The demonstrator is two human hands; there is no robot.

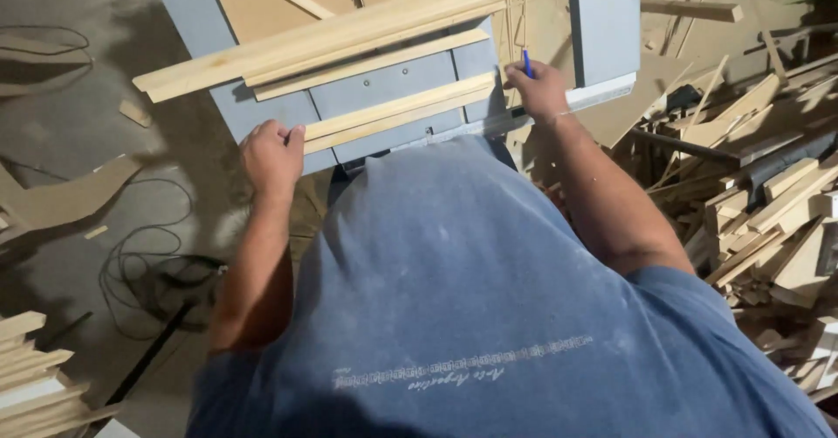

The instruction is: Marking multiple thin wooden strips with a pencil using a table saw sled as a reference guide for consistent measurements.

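Left hand (pixel 272 154) gripping wood strip (pixel 397 110), right hand (pixel 539 89) holding blue pen (pixel 526 62), tip hidden.

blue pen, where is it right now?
In the head view the blue pen is upper right of centre, held in the right hand at the right end of the wooden strips on the grey table.

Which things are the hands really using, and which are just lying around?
In use:
left hand on the near wood strip
right hand holding a blue pen
grey table

Lying about:
scrap wood pile
black cable
long plank
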